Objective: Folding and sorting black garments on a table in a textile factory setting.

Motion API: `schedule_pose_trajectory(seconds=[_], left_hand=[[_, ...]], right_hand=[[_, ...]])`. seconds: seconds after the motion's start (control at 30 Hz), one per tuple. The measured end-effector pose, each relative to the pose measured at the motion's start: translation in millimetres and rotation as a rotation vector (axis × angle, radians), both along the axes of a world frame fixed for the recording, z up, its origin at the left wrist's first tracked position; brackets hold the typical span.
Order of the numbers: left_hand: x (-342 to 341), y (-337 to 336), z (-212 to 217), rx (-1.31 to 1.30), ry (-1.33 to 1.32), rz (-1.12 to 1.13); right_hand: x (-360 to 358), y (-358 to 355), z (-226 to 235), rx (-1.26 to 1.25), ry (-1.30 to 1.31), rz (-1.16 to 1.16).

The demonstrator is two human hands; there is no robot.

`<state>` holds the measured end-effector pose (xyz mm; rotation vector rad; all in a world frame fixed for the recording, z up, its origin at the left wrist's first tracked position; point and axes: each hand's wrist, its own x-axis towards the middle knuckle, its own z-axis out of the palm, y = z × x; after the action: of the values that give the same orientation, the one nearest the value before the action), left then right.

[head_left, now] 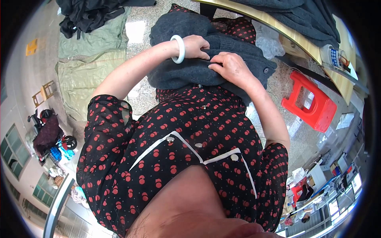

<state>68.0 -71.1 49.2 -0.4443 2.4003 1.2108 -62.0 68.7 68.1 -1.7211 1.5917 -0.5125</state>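
Note:
A dark grey knitted garment point(170, 76) lies bunched across my lap, and a button point(266, 70) shows near its right end. My left hand point(194, 47), with a pale bangle point(179, 49) at the wrist, has its thumb and fingers closed on a fold of the garment. Just beside it, my right hand point(231, 66) pinches the same cloth between thumb and bent fingers. The fingertips of both hands come close together near the garment's middle. Whether anything small sits between them is hidden.
At the upper right, a wooden-edged table point(305, 39) bears more dark garments point(293, 18) and a blue-and-white container point(330, 56). A red plastic stool point(323, 113) and a clear plastic bag point(270, 47) lie near it. Green sacking point(97, 41), beige sacking point(89, 79) and black cloth point(89, 16) cover floor at left.

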Motion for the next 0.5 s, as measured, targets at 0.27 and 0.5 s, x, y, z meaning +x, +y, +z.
schedule_pose_trajectory(seconds=[0.27, 0.5], left_hand=[[7.1, 8.6, -7.8, -0.035, 0.159, 0.064], [5.8, 6.7, 8.0, 0.147, 0.14, 0.296]], right_hand=[[16.7, 5.9, -0.1, -0.165, 0.198, -0.051], [15.8, 0.6, 9.6, -0.142, 0.087, -0.219]])
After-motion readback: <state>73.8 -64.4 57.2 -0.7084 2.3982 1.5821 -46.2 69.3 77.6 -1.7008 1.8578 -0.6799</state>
